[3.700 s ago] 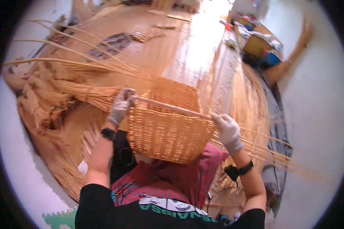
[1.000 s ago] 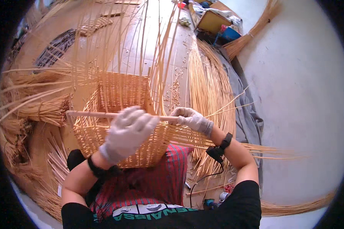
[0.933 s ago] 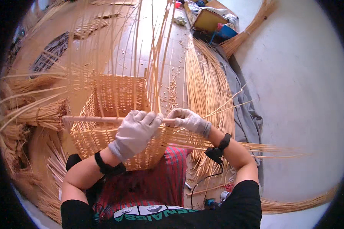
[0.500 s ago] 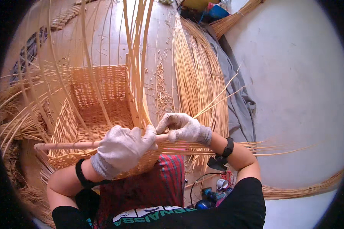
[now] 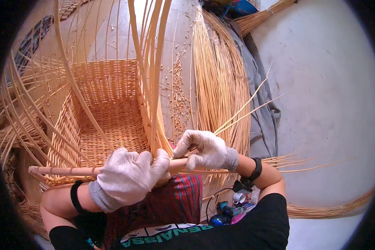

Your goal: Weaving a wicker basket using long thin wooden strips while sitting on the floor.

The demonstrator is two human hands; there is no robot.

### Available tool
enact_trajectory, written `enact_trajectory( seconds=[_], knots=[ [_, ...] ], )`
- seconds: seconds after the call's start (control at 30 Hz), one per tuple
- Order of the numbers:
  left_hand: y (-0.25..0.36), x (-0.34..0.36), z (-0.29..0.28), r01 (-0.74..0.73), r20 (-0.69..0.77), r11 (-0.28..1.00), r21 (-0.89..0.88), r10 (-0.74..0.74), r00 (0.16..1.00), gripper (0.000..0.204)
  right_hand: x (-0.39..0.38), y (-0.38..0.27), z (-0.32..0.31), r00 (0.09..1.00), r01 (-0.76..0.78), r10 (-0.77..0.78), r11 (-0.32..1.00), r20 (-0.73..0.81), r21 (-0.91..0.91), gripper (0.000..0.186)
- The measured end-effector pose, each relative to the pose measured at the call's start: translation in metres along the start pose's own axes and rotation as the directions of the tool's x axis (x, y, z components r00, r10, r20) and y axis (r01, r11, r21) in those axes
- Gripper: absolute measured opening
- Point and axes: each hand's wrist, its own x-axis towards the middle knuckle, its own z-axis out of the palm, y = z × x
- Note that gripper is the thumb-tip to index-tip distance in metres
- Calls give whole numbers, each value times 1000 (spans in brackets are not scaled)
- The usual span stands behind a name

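Note:
A rectangular wicker basket (image 5: 106, 81) sits before me, with long upright willow rods (image 5: 154, 62) rising from its edges. Along its near edge lies a smooth round wooden stick (image 5: 64, 171). Gloved in white, my left hand (image 5: 127, 177) is closed over this stick, near the basket's right corner. My right hand (image 5: 208, 150), also gloved, is closed at the stick's right end, thumb against index finger. Two thin willow rods (image 5: 248, 108) run out from behind it to the upper right. What exactly lies between its fingertips is partly hidden. More rods stick out below the right wrist.
Bundles of willow rods (image 5: 221, 79) lie on the floor right of the basket, beside grey cloth (image 5: 260, 104). Offcuts (image 5: 179, 91) litter the floor. A red checked cloth (image 5: 181, 196) covers my lap. Loose rods are heaped at left; a white cup (image 5: 239, 198) stands by my right arm.
Both hands and the stick sit slightly lower in view and stay close together. The upright rods on the left have swung leftward. More of the basket's inside shows.

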Motion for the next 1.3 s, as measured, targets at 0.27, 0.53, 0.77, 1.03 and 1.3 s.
enact_trajectory(
  seconds=[0.27,0.53,0.77,1.03,1.3],
  knots=[
    [-6,-6,5,10,-33,999,44,-9,999,44,14,-6,4,991,123,-131,967,-21,-225,42],
    [32,17,-5,6,-52,999,39,-4,999,28,-24,-20,21,685,428,-728,409,-6,-806,26],
    [147,10,-2,-71,-87,998,2,70,994,25,-162,36,97,688,20,-649,464,-325,-886,32],
    [185,-13,26,7,-97,883,-470,-59,994,35,-544,226,160,153,-223,443,886,-884,405,29],
    [206,-14,48,0,113,841,-541,73,991,27,-725,372,305,-675,-524,544,122,-499,843,49]
  ],
)
